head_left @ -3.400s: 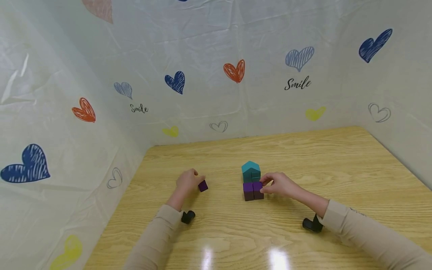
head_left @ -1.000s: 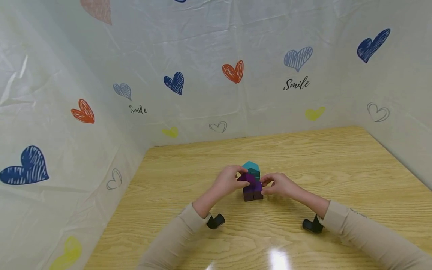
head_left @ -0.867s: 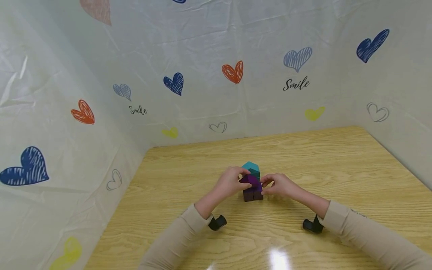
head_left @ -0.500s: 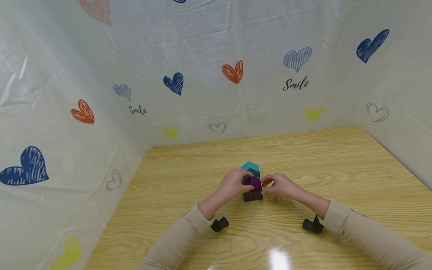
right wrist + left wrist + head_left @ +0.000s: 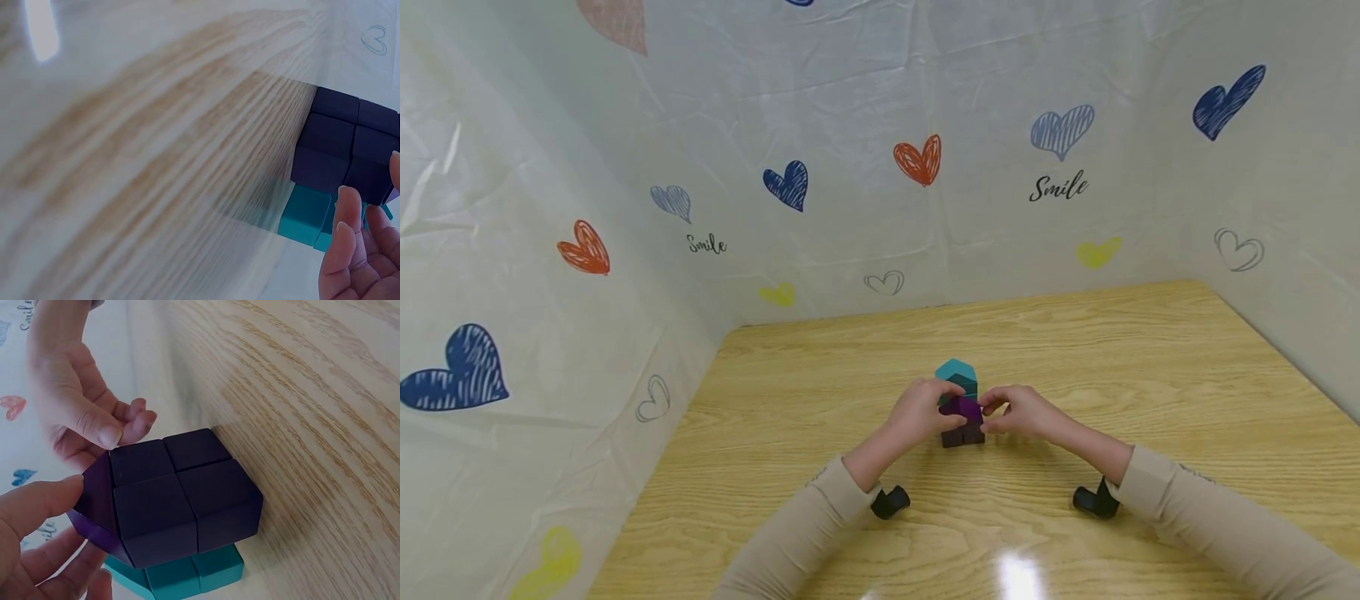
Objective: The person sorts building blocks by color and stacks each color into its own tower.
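Note:
My left hand (image 5: 917,412) pinches a purple triangular block (image 5: 97,503) between thumb and fingers. That block sits against the top of several dark purple cubes (image 5: 156,512), which stand two across and two high. My right hand (image 5: 1026,411) is at the right side of this stack, thumb and fingers loosely curved with a gap between them. Its fingertips (image 5: 347,199) are close to the upper cubes; whether they touch cannot be told. Right behind the purple stack stands a teal block stack (image 5: 957,369) with a pointed top, partly hidden by it and my left hand.
Both stacks stand on a wood-grain table (image 5: 820,358). A white sheet (image 5: 850,242) printed with hearts and "Smile" hangs behind the table and at its sides. Small black cylindrical devices (image 5: 891,502) hang at my wrists.
My left hand has carried the purple triangular block from the left of the table onto the purple cubes, shifting slightly right and down at the end. My right hand has stayed beside the stack.

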Motion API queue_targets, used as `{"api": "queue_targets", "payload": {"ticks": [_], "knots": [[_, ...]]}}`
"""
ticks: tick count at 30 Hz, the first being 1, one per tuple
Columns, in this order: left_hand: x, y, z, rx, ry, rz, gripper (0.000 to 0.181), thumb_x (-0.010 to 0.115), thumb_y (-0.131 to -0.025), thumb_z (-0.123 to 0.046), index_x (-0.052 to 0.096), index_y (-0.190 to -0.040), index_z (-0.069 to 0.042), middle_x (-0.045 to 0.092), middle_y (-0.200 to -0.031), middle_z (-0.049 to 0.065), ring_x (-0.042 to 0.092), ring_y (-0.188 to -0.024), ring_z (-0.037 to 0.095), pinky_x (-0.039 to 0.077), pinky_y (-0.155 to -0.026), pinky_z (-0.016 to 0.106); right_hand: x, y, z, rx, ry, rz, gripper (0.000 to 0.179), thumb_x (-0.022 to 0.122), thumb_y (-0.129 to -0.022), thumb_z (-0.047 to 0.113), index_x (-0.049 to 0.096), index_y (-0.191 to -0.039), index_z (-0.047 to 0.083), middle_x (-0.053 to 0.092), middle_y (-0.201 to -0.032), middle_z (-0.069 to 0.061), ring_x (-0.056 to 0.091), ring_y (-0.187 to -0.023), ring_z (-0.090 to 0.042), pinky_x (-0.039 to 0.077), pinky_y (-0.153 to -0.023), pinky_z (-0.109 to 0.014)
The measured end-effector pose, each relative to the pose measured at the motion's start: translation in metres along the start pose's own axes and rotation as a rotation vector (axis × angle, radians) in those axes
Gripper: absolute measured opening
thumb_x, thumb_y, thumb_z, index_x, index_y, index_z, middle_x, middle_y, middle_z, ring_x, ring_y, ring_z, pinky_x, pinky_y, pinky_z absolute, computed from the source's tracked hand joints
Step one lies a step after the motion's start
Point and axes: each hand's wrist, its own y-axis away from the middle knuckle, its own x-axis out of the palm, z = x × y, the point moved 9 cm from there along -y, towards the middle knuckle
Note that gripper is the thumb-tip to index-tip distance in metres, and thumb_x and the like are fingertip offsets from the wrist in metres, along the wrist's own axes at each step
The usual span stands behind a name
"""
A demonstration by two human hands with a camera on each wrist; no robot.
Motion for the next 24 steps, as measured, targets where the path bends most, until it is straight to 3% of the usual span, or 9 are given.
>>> {"api": "queue_targets", "payload": {"ticks": [8,15,19,24], "knots": [[-0.005,0.009,0.016,-0.027,0.047,-0.006,0.045,0.074,-0.077,-0.023,0.061,-0.118,-0.01,0.064,-0.111,0.004,0.055,-0.104,0.024,0.046,-0.083,0.033,-0.004,0.0,0.0,-0.015,0.017,-0.023,0.037,0.072,-0.077,0.014,0.062,-0.106,-0.007,0.065,-0.095,-0.016,0.059,-0.09,-0.034,0.049,-0.07,-0.034],[0.005,0.014,0.035,-0.074,0.061,0.034,0.042,0.072,-0.078,-0.024,0.063,-0.116,-0.006,0.066,-0.104,0.006,0.06,-0.097,0.022,0.048,-0.081,0.033,-0.004,0.0,0.001,-0.015,0.026,-0.003,0.037,0.071,-0.079,0.015,0.061,-0.107,-0.007,0.064,-0.097,-0.018,0.059,-0.083,-0.027,0.047,-0.064,-0.028],[0.009,0.015,0.039,-0.089,0.089,0.042,0.038,0.071,-0.08,-0.025,0.064,-0.113,-0.006,0.067,-0.102,0.005,0.061,-0.09,0.021,0.048,-0.076,0.032,-0.003,0.0,0.001,0.002,-0.002,0.006,0.037,0.07,-0.08,0.013,0.061,-0.108,-0.008,0.063,-0.099,-0.02,0.059,-0.075,-0.018,0.048,-0.062,-0.028],[0.01,0.015,0.039,-0.078,0.103,0.038,0.034,0.069,-0.081,-0.024,0.066,-0.111,-0.007,0.068,-0.099,0.006,0.061,-0.086,0.02,0.048,-0.074,0.031,-0.002,0.0,0.001,0.011,-0.022,0.02,0.036,0.069,-0.081,0.012,0.06,-0.109,-0.009,0.063,-0.1,-0.02,0.06,-0.075,-0.018,0.049,-0.065,-0.03]]}}
